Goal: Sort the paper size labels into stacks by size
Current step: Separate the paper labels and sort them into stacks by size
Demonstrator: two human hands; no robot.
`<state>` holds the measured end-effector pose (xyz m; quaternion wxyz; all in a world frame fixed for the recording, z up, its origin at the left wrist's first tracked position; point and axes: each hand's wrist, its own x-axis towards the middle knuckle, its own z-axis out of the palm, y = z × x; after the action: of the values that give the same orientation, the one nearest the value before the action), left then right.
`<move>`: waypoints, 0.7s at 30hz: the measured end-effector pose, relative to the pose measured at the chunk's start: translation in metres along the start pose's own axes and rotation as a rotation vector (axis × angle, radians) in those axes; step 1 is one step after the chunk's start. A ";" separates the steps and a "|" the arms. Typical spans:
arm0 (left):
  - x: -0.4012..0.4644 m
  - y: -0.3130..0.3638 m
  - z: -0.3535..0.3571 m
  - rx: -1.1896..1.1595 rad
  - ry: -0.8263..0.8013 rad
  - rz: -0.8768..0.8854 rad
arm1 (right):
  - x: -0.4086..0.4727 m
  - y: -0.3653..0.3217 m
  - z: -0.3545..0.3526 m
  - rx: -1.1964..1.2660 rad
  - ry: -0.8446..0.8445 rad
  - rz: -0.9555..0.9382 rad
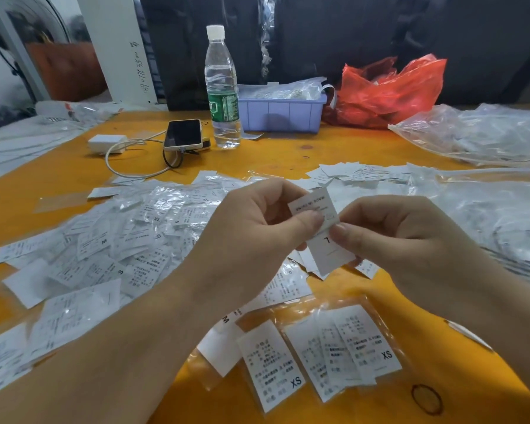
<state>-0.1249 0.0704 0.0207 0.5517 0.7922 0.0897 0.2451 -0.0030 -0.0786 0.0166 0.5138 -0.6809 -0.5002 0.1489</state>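
At mid-frame both hands pinch one label (325, 231) between them. The left hand (251, 237) has its thumb pressed on the label's upper half; the right hand (410, 240) nips the lower half between thumb and forefinger. So each grip is clenched on the label, which is held above the table (288, 148).

The label looks like thin paper, very light and limp, folded or doubled at the middle. It likely creases easily and may cling to others. Holding it by the edges, clear of the print, seems best for reading the size.

On it a large "L" shows just below the right thumb, and the upper flap appears to read "MADE IN CHINA", upside down.

Below the hands, at lower centre, lie labels marked "XS" (318, 356), some in clear sleeves. An "M" shows just left of them. The loose heap (110, 249) at left shows "XL", "M" and "S". A further stack (349, 172) sits above the hands.

At upper centre stand a bottle (222, 87) with a green wrapper, a phone (184, 134), a blue bin (282, 113) and a red bag (389, 90). Handwritten digits run up the white board (129, 47) at upper left, not clearly legible.
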 end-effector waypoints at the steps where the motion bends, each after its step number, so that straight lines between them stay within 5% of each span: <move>1: 0.000 0.000 0.000 -0.026 -0.017 -0.019 | 0.000 0.001 0.000 0.032 -0.018 0.002; 7: -0.001 -0.001 -0.001 0.055 -0.085 -0.011 | -0.002 -0.003 -0.001 0.042 0.000 -0.029; 13: -0.003 -0.002 -0.001 0.146 -0.090 0.091 | -0.006 -0.005 0.004 -0.311 0.069 -0.143; 21: -0.011 0.003 0.008 0.364 -0.075 0.209 | -0.012 -0.024 -0.013 -0.612 -0.118 -0.031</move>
<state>-0.1305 0.0579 0.0185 0.3738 0.8924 0.0293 0.2509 -0.0122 -0.0967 0.0385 0.2573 -0.7864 -0.5611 0.0231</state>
